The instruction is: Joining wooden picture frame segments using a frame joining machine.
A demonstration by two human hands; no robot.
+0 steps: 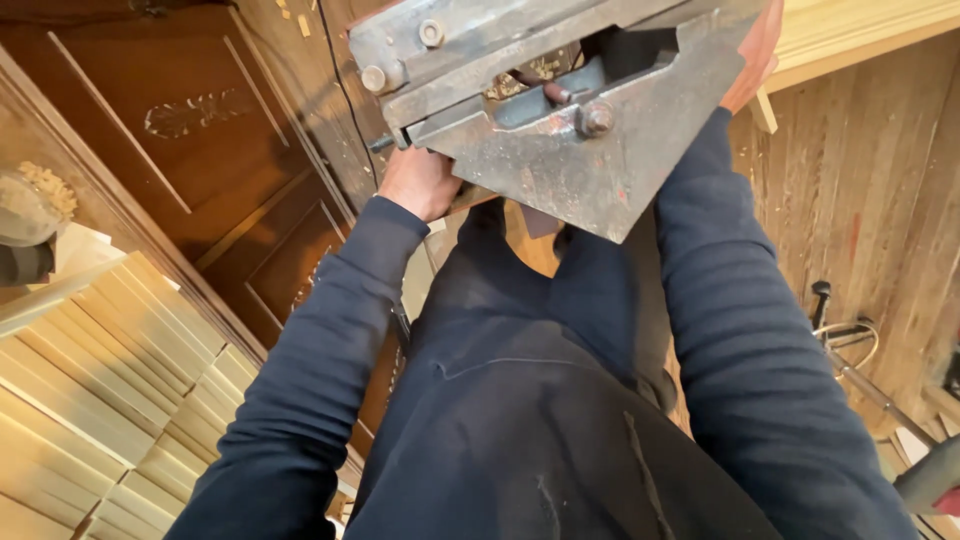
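A heavy grey metal bracket (570,130) is held up at both sides: the left hand (418,182) underneath, the right hand (755,55) at its far edge. The finger positions cannot be told. It is not set down yet.

The block (570,130) is heavy grey metal, matt and rough, scuffed, with rust specks and traces of red paint; its bolts (597,120) are dull steel. The sleeves (320,340) and apron (520,420) are dark navy cloth, soft and matt, streaked with pale dust. The door (200,130) is dark brown wood, carved, with a low sheen. The slats (110,370) are pale raw wood, sawn and unvarnished. The floor (860,190) is worn, rough planks.
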